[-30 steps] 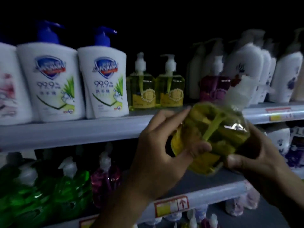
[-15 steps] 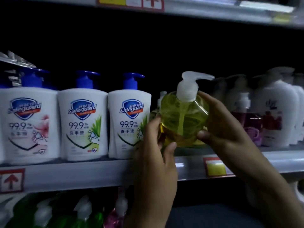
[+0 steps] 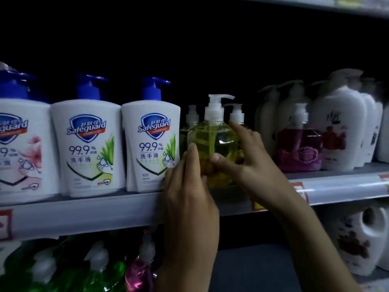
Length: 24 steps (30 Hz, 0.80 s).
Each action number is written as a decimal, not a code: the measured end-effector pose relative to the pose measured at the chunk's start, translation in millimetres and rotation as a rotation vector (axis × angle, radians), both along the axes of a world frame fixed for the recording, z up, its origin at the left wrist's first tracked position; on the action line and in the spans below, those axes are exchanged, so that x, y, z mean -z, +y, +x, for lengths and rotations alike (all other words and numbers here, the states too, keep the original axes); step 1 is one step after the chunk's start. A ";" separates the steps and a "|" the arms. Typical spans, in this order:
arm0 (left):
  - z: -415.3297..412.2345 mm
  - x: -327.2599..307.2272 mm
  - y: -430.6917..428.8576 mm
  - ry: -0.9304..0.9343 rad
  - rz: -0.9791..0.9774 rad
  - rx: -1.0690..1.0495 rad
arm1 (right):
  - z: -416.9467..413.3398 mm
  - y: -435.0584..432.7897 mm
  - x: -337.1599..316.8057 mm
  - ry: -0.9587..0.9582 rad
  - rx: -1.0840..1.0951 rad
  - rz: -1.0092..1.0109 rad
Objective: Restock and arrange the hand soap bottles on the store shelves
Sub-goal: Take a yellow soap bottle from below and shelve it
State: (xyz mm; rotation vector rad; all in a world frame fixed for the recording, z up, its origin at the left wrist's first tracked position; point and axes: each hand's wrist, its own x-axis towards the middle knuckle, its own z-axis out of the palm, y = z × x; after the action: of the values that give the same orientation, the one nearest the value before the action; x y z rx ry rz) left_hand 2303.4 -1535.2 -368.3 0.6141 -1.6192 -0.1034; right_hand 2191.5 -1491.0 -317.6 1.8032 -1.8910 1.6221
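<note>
A clear yellow hand soap bottle [image 3: 212, 138] with a white pump stands upright at the front of the middle shelf [image 3: 88, 213]. My left hand [image 3: 189, 186] grips its lower left side. My right hand [image 3: 246, 159] holds its right side, thumb on the front and forefinger up by the shoulder. Two more yellow bottles [image 3: 236, 116] stand right behind it, mostly hidden. The bottle's base is hidden by my hands.
Three white Safeguard bottles [image 3: 150, 142] with blue pumps fill the shelf to the left. A purple soap bottle [image 3: 299, 146] and white bottles [image 3: 341, 127] stand on the right. Green and pink bottles [image 3: 101, 268] sit on the shelf below. Another shelf edge [image 3: 315, 3] runs overhead.
The yellow bottle went from tilted and low to upright, then moved back and down onto the middle shelf in front of the other yellow bottles. Both hands stayed on it.
</note>
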 end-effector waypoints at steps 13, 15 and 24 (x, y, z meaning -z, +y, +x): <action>-6.3 1.5 13.3 0.052 -0.123 0.103 | -24.7 8.1 7.2 0.071 0.372 -0.270; -23.3 -7.0 24.3 -0.046 -0.049 0.257 | -50.9 24.8 11.0 -0.018 0.632 -0.356; -128.3 -73.1 25.0 -0.464 0.168 0.289 | -99.9 49.2 28.8 -0.112 0.871 0.060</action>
State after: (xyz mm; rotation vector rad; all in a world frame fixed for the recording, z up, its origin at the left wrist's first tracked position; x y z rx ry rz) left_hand 2175.1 -1510.2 -295.2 0.5535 -2.1616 -0.3324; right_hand 2091.6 -1441.8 -346.4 0.6805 -2.2903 1.3315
